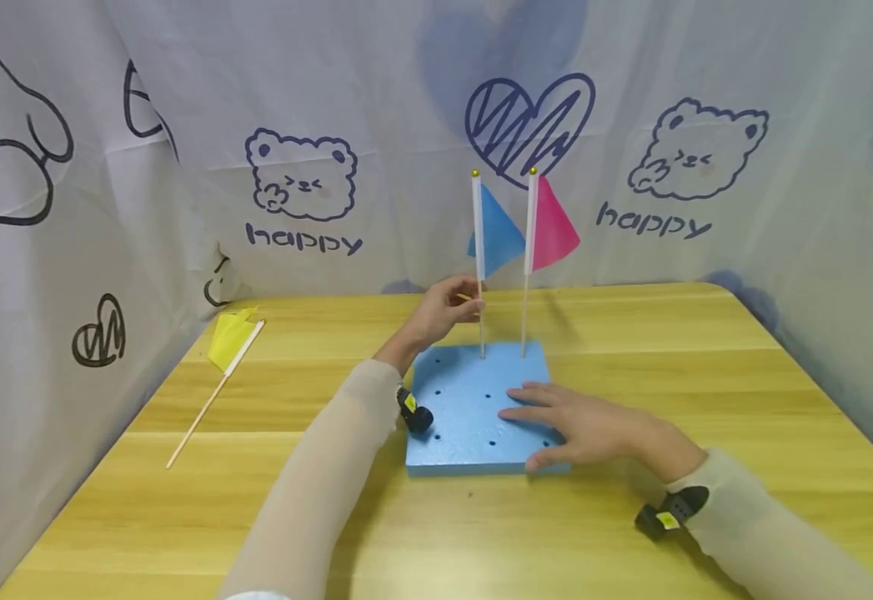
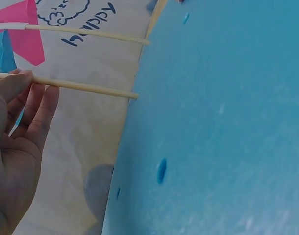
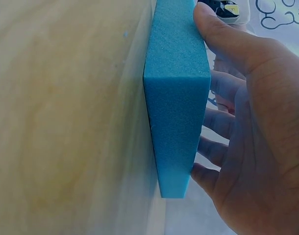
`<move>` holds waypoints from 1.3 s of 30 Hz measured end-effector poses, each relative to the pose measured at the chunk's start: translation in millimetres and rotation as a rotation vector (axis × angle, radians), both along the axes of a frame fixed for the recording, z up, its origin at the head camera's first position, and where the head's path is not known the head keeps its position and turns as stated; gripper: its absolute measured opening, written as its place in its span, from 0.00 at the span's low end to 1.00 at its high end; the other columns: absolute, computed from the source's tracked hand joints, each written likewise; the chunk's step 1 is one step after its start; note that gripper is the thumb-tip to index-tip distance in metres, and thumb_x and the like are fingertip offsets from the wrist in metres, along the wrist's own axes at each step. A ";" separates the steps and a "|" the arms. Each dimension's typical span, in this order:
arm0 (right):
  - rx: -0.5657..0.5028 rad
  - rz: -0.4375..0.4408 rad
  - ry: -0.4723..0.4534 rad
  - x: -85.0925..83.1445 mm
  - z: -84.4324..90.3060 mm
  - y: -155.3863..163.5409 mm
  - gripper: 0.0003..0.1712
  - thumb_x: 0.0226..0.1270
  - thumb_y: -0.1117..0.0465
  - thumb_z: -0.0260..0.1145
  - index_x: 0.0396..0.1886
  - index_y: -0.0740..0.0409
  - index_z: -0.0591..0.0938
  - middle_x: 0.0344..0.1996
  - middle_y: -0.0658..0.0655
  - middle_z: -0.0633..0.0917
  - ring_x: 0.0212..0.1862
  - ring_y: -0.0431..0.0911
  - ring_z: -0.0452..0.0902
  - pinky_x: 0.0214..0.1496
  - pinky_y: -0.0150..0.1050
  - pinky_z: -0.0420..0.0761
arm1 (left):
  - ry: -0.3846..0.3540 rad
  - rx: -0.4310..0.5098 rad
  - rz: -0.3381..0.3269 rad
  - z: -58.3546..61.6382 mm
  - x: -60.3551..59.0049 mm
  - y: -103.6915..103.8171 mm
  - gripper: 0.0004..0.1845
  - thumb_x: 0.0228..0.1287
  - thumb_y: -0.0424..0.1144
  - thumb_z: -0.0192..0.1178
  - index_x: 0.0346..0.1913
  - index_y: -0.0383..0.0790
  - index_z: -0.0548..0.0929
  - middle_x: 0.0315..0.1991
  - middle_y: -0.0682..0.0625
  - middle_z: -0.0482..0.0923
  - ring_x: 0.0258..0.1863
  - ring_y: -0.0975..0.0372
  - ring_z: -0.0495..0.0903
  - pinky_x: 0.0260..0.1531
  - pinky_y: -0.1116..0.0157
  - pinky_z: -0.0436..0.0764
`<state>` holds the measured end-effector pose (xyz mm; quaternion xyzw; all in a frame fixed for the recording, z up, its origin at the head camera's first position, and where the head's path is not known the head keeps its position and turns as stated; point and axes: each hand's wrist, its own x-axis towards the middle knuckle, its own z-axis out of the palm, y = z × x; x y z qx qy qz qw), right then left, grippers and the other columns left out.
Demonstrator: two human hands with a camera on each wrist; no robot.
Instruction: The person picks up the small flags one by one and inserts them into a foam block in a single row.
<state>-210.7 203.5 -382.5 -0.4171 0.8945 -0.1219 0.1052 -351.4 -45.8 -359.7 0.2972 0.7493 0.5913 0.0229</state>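
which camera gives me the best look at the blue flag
The head view: the blue flag shows whole, upright in the foam block, stick pinched by the left hand. The left wrist view shows only its stick and a cloth corner; the right wrist view shows none of it.

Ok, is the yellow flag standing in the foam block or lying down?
Lying down. The yellow flag rests flat on the table, left of the foam block, apart from it. Only the blue flag and pink flag stand upright.

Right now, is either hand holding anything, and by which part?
Left hand pinches the blue paper flag by its thin wooden stick, just under the pennant. Right hand holds nothing; it lies flat on the blue foam block.
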 end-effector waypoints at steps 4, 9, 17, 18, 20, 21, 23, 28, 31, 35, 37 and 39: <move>-0.004 -0.003 0.001 0.4 -3.1 0.3 0.46 0.60 0.27 0.58 0.74 0.43 0.66 0.75 0.55 0.59 0.75 0.58 0.47 0.72 0.62 0.55 | -0.017 -0.001 -0.021 -1.0 -1.0 -1.7 0.15 0.70 0.30 0.58 0.57 0.33 0.77 0.46 0.41 0.77 0.43 0.52 0.80 0.46 0.59 0.84; -0.009 -0.002 0.002 -0.3 -3.6 0.9 0.46 0.60 0.27 0.59 0.74 0.42 0.66 0.75 0.55 0.59 0.75 0.58 0.47 0.71 0.62 0.55 | -0.041 -0.016 -0.024 -1.0 -2.9 -6.3 0.18 0.70 0.33 0.58 0.61 0.35 0.75 0.49 0.41 0.76 0.48 0.47 0.79 0.49 0.55 0.82; -0.013 0.007 0.002 -1.2 -2.2 1.6 0.46 0.61 0.28 0.59 0.74 0.42 0.66 0.75 0.55 0.59 0.76 0.58 0.47 0.72 0.62 0.55 | -0.024 0.011 -0.034 0.2 -1.7 -21.6 0.18 0.70 0.34 0.60 0.60 0.35 0.75 0.49 0.42 0.77 0.47 0.50 0.79 0.50 0.50 0.81; -0.013 0.005 0.001 -1.3 -2.3 1.6 0.46 0.61 0.28 0.59 0.74 0.42 0.66 0.75 0.55 0.59 0.76 0.58 0.46 0.72 0.62 0.54 | -0.021 0.009 -0.029 0.3 -1.2 -24.1 0.17 0.70 0.34 0.60 0.59 0.35 0.76 0.49 0.43 0.77 0.46 0.52 0.79 0.50 0.51 0.81; -0.011 0.000 -0.004 -1.5 -2.6 1.4 0.46 0.61 0.28 0.59 0.75 0.42 0.65 0.75 0.54 0.59 0.76 0.58 0.46 0.72 0.62 0.54 | -0.019 0.001 -0.016 0.7 0.1 -29.2 0.17 0.69 0.35 0.61 0.59 0.37 0.76 0.49 0.44 0.77 0.45 0.53 0.80 0.49 0.53 0.82; -0.010 -0.003 -0.006 -1.5 -2.6 1.4 0.46 0.60 0.28 0.59 0.75 0.41 0.65 0.75 0.54 0.58 0.76 0.58 0.46 0.72 0.62 0.54 | -0.016 -0.006 -0.007 1.2 0.8 -31.6 0.17 0.69 0.35 0.61 0.59 0.37 0.76 0.49 0.44 0.77 0.45 0.54 0.80 0.48 0.55 0.82; -0.008 -0.009 -0.008 -1.5 -2.6 1.6 0.46 0.60 0.28 0.59 0.75 0.41 0.65 0.75 0.54 0.58 0.76 0.58 0.46 0.72 0.62 0.54 | -0.015 -0.011 0.001 2.7 2.7 -36.2 0.18 0.69 0.36 0.61 0.60 0.36 0.76 0.49 0.44 0.78 0.46 0.53 0.80 0.49 0.54 0.82; -0.005 -0.014 -0.008 -1.2 -2.0 1.7 0.46 0.60 0.27 0.58 0.75 0.41 0.65 0.75 0.54 0.58 0.76 0.57 0.46 0.72 0.62 0.54 | -0.012 -0.026 0.017 5.0 6.2 -49.6 0.19 0.69 0.37 0.61 0.60 0.36 0.76 0.50 0.43 0.78 0.46 0.53 0.80 0.50 0.54 0.81; -0.007 -0.011 -0.003 -1.0 -2.0 1.9 0.46 0.60 0.27 0.58 0.74 0.41 0.65 0.75 0.54 0.58 0.76 0.57 0.46 0.72 0.61 0.53 | -0.002 -0.043 0.035 6.0 8.8 -58.0 0.18 0.69 0.38 0.62 0.60 0.39 0.76 0.50 0.44 0.78 0.46 0.54 0.80 0.49 0.57 0.82; -0.010 -0.007 0.005 -0.4 -2.4 1.9 0.46 0.60 0.27 0.59 0.74 0.42 0.66 0.75 0.54 0.59 0.76 0.58 0.46 0.72 0.61 0.53 | -0.004 -0.044 0.046 7.3 13.8 -69.3 0.19 0.69 0.38 0.61 0.61 0.38 0.76 0.50 0.44 0.78 0.46 0.54 0.80 0.51 0.54 0.81; -0.010 -0.004 0.007 -0.2 -2.4 1.8 0.46 0.60 0.27 0.59 0.74 0.42 0.66 0.75 0.54 0.59 0.76 0.58 0.46 0.72 0.61 0.54 | -0.010 -0.044 0.055 7.8 17.0 -75.7 0.20 0.69 0.38 0.62 0.61 0.38 0.76 0.50 0.43 0.77 0.47 0.54 0.79 0.52 0.53 0.80; -0.012 -0.005 0.008 0.0 -2.1 1.7 0.46 0.60 0.28 0.59 0.74 0.42 0.66 0.75 0.55 0.59 0.76 0.58 0.46 0.72 0.61 0.53 | -0.011 -0.043 0.067 8.7 20.1 -82.3 0.20 0.69 0.37 0.61 0.62 0.37 0.75 0.50 0.42 0.77 0.48 0.53 0.79 0.53 0.53 0.79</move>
